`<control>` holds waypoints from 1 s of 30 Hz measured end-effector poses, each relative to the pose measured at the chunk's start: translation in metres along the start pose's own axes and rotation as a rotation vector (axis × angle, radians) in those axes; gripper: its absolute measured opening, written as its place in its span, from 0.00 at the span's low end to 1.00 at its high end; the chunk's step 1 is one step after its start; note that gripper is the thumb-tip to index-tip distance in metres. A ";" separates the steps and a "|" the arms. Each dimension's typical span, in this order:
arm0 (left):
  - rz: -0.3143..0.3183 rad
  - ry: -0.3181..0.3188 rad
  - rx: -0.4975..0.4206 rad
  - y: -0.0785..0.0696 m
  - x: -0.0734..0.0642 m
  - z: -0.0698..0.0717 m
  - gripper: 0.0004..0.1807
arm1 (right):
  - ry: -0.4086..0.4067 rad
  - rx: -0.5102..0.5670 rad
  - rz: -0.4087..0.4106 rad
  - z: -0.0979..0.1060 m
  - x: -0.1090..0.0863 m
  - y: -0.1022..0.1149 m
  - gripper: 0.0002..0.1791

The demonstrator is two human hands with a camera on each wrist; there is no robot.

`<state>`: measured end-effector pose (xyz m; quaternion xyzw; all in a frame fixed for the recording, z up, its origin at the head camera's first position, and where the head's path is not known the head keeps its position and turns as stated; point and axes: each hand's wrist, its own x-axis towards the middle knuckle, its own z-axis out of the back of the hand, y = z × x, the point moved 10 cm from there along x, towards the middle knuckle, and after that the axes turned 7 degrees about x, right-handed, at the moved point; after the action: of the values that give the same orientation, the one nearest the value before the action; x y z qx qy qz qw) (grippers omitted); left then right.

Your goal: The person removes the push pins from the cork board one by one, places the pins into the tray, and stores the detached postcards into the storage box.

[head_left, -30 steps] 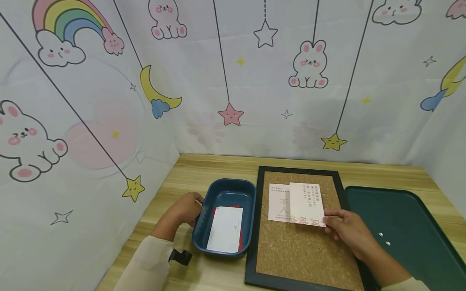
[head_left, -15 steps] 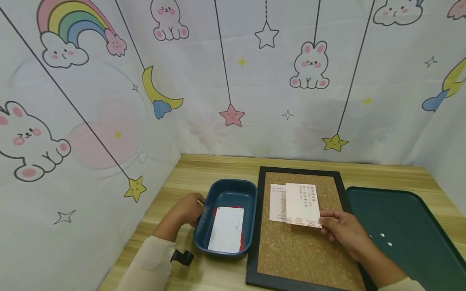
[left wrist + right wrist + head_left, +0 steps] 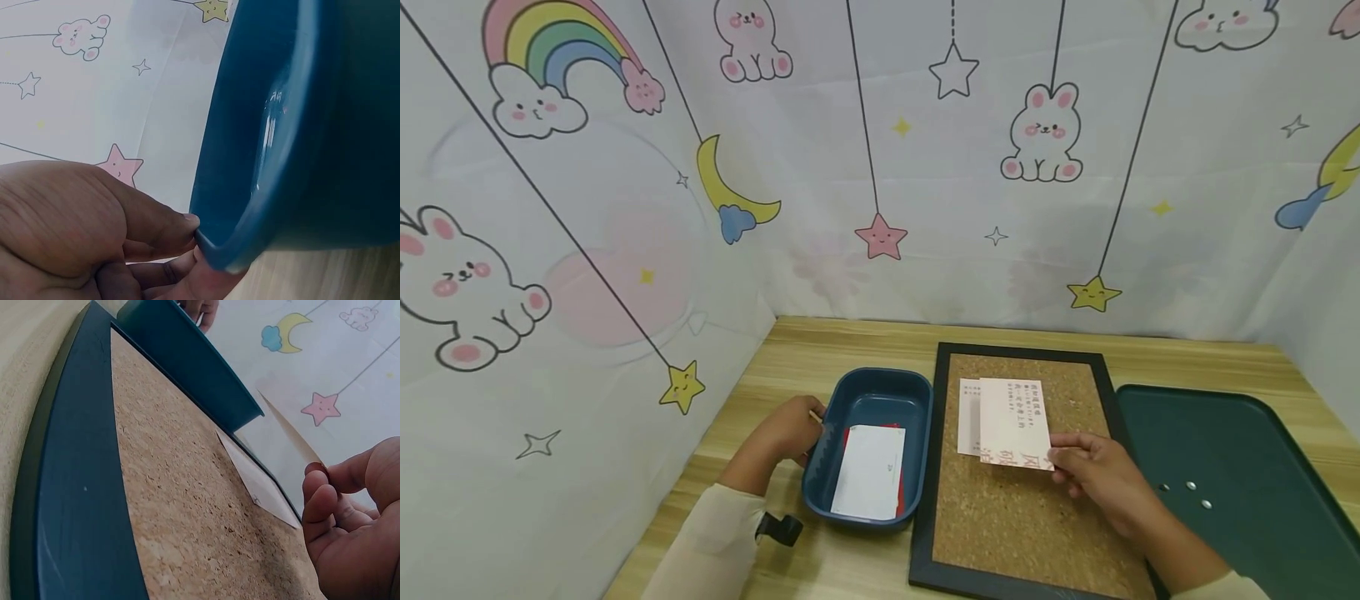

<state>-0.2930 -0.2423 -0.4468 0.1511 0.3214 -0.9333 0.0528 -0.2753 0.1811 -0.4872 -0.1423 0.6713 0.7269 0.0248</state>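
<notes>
A: What does the right hand (image 3: 1097, 473) have hold of?

B: A pale printed card (image 3: 1013, 421). Thumb and fingertips pinch its lower right corner, closed with no more than the card between them.

A: Where is that card, judged from those fingertips?

B: It reaches out to their left and away from the person, raised off the black-framed corkboard (image 3: 1030, 533). The right wrist view shows a gap between it and the cork.

A: Anything beneath it?

B: A 2nd card (image 3: 969, 417) lies on the cork, farther left of the pinching fingers. In the head view the raised card hides most of it, so a left strip shows.

A: And the left hand (image 3: 790, 429)?

B: Its thumb and fingers close on the rim of a blue bin (image 3: 880, 383), at the side wall nearest that hand.

A: What lies in there?

B: To the right of the left fingers and nearer the person, a white sheet (image 3: 868, 472) rests over a red piece (image 3: 901, 492) that peeks out along its edges.

A: Right of the right fingers?

B: A dark green tray (image 3: 1217, 433), just beside the corkboard. On it, near the right wrist, are 3 small shiny bits (image 3: 1191, 485); they are too small to name.
</notes>
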 end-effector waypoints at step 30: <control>0.003 -0.025 0.015 0.003 0.002 0.000 0.17 | 0.057 0.065 -0.011 -0.025 -0.003 0.005 0.24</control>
<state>-0.2939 -0.2442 -0.4490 0.1401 0.3137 -0.9374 0.0571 -0.2687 0.1561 -0.4828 -0.1657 0.6942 0.7003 0.0145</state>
